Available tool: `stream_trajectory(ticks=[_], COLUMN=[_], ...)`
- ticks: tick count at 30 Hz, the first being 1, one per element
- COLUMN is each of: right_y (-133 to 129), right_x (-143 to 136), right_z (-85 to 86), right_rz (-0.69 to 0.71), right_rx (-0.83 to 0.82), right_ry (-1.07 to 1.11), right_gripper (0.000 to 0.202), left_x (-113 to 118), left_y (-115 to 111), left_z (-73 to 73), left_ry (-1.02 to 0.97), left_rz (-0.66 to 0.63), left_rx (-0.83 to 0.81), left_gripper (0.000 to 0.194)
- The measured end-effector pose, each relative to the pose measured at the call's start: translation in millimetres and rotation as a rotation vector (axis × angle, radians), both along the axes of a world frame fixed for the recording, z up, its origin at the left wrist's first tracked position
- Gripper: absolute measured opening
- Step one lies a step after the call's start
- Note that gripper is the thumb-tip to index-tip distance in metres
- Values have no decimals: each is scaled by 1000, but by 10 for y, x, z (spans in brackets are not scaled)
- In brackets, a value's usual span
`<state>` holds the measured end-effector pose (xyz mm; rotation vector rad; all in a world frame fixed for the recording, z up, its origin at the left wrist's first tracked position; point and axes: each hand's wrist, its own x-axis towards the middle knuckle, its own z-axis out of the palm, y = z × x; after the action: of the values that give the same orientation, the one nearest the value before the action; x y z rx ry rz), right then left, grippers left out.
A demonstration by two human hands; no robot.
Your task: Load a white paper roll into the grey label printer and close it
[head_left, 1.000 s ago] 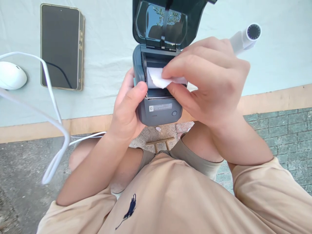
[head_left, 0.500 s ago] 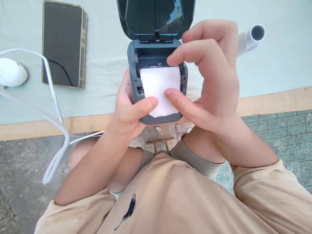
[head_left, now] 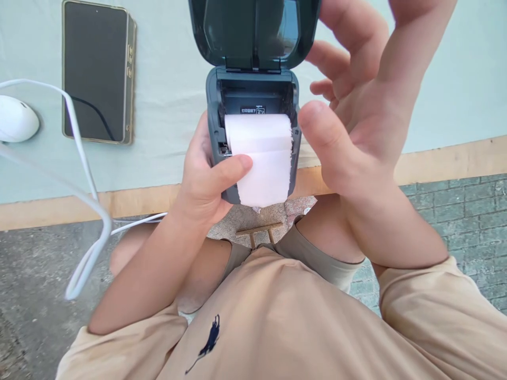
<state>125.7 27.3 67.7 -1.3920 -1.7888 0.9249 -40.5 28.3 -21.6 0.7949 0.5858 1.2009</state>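
Note:
A small dark label printer (head_left: 214, 95) is held over the table's front edge, its glossy lid (head_left: 253, 31) swung up and back. Inside it sits a white paper roll (head_left: 261, 132), with the paper's loose end hanging over the front rim. My left hand (head_left: 208, 171) grips the printer from the left, thumb pressed on the paper. To the right, my right hand (head_left: 360, 105) has its fingers apart, the thumb near the printer's right side. Its fingertips reach the right edge of the lid; some are hidden behind it, so contact is hard to judge.
A dark-screened phone (head_left: 95, 71) lies at the left on what looks like a box. Beside it are a white mouse (head_left: 18, 119) and a looping white cable (head_left: 85, 153). The table's front edge (head_left: 447, 158) crosses the view above my legs.
My right hand has left the paper and moved up to the right side of the lid, its fingers spreading. The paper end now extends farther over the front rim. My left hand keeps its hold.

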Motion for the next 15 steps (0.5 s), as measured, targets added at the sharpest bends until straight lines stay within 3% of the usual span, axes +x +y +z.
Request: stream_trajectory(ticks=[3, 7, 10, 15], right_y=[-13, -17, -4, 12], right_x=[4, 23, 40, 39], right_z=[1, -80, -125, -177], right_rz=[-22, 36, 32, 29], right_rx=[98, 112, 154, 93], right_ry=[-94, -97, -75, -3], right_gripper=[45, 51, 44, 43], left_x=[-5, -13, -14, -15], left_y=[12, 15, 16, 21], left_z=[-7, -19, -33, -48], left_ry=[-9, 10, 37, 41], left_rz=[8, 12, 14, 7], left_rx=[25, 48, 47, 41], left_gripper=[37, 34, 37, 42])
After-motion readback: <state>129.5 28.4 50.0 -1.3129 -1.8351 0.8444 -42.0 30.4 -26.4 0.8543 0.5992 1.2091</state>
